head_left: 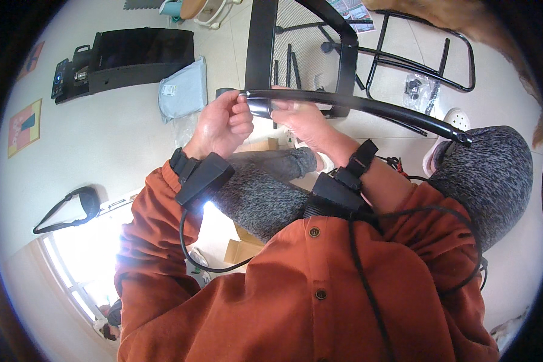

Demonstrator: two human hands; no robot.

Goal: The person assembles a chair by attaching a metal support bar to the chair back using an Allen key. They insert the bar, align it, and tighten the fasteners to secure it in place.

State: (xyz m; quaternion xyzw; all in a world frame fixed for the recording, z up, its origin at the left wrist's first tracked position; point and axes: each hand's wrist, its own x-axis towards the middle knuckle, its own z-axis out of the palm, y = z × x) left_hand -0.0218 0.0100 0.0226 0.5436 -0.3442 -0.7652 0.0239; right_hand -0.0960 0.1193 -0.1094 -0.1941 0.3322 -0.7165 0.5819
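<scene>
A curved black metal tube (368, 104) runs across in front of me, from my left fingertips toward my right knee. My left hand (226, 123) is closed, its thumb and forefinger pinching at the tube's left end, where a small shiny metal piece, perhaps a bolt, shows. Below the tube, my right hand (304, 119) is wrapped around part of it, or around the frame edge behind; some fingers are hidden. Just beyond both hands stands a black frame with a mesh panel (301, 51), like a chair back.
Black bent tubing (473, 63) lies on the tiled floor at far right, beside a clear bag of hardware (413, 87). At left are a grey plastic package (184, 90) and a black cabinet (142, 57). Cables hang from the wrist devices. An open cardboard box (244, 247) lies below my leg.
</scene>
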